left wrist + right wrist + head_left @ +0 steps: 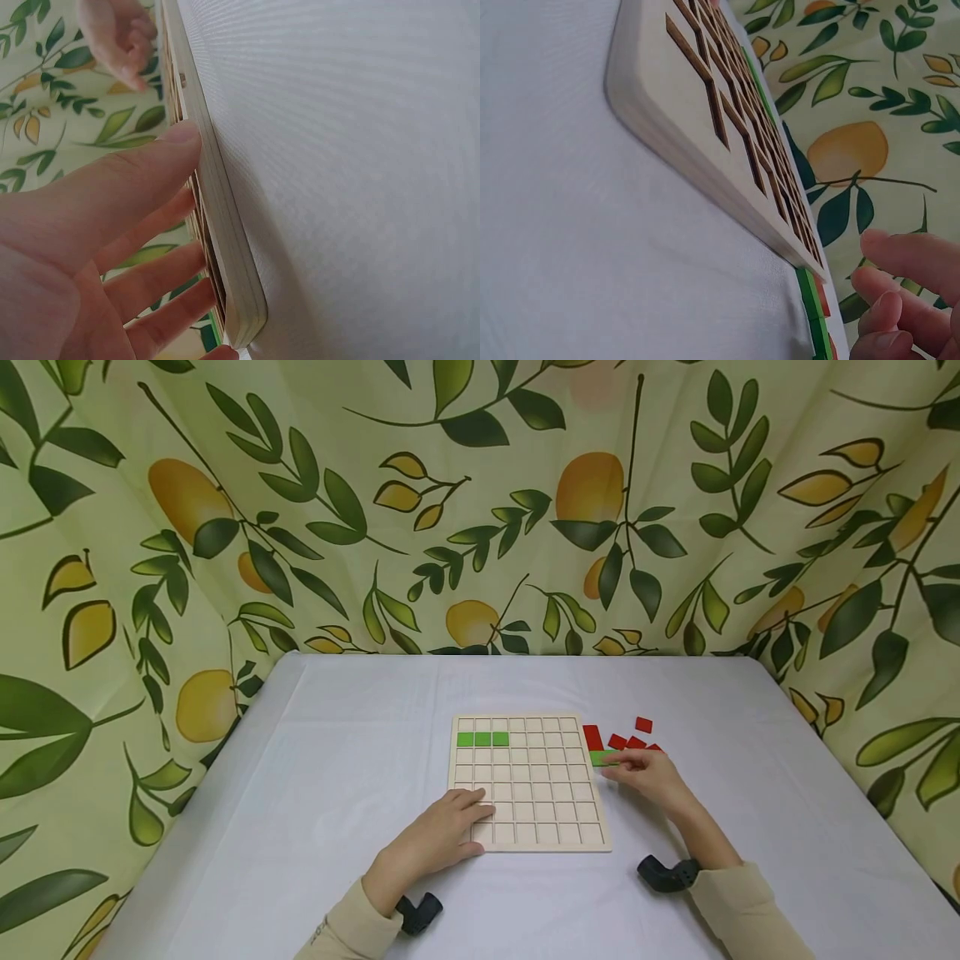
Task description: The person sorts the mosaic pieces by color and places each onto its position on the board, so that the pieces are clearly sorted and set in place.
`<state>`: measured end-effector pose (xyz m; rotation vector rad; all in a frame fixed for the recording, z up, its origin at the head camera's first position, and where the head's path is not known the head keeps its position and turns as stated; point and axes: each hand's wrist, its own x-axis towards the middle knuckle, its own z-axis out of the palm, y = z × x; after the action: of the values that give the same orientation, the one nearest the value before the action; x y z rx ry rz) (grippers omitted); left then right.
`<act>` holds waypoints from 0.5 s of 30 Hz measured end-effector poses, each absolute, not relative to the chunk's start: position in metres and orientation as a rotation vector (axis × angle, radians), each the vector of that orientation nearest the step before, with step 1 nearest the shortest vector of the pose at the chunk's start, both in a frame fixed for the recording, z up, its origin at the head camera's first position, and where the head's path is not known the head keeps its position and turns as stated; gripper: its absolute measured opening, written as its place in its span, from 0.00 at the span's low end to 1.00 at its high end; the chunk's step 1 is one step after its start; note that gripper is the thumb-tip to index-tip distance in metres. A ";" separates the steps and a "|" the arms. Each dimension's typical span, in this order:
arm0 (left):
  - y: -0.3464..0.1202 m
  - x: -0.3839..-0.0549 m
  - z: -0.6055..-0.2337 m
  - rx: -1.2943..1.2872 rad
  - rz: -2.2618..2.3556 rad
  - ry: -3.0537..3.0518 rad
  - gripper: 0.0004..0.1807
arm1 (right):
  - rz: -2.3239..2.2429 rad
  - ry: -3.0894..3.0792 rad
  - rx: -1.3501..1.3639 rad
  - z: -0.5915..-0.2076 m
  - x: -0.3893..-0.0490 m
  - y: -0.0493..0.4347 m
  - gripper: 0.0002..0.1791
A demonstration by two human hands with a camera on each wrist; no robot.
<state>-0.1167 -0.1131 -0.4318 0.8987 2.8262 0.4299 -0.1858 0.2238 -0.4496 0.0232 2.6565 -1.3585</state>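
A pale wooden grid board [551, 793] lies flat on the table, with a row of three green squares [483, 739] in its upper left. My left hand [435, 833] rests on the board's lower left corner, fingers spread over the grid and thumb [169, 154] against the front edge. Beyond the board's right side, my right hand [651, 777] hovers over a green strip [599, 758]. In the right wrist view its fingers [907, 259] are loosely bent in the air, apart from the green strip [815, 311], with nothing held.
A red rectangular piece [592, 737] lies beside the board's right edge. Several small red pieces [643, 725] are scattered farther right, partly behind the right hand. White cloth covers the table [337, 735]; a leaf-and-fruit patterned curtain [480, 527] hangs around it.
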 end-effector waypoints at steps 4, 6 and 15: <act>-0.113 -0.117 -0.432 0.900 0.435 2.825 0.28 | -1.319 2.685 0.047 -0.449 -0.185 0.227 0.20; -0.113 -0.117 -0.432 0.899 0.437 2.827 0.28 | -1.313 2.690 0.059 -0.449 -0.184 0.229 0.21; -0.112 -0.117 -0.430 0.900 0.441 2.830 0.28 | -1.293 2.707 0.126 -0.448 -0.182 0.239 0.22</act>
<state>-0.1173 -0.1125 -0.4301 0.9002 2.8299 0.4413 -0.1822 0.2387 -0.4485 0.1262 2.7065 -1.2927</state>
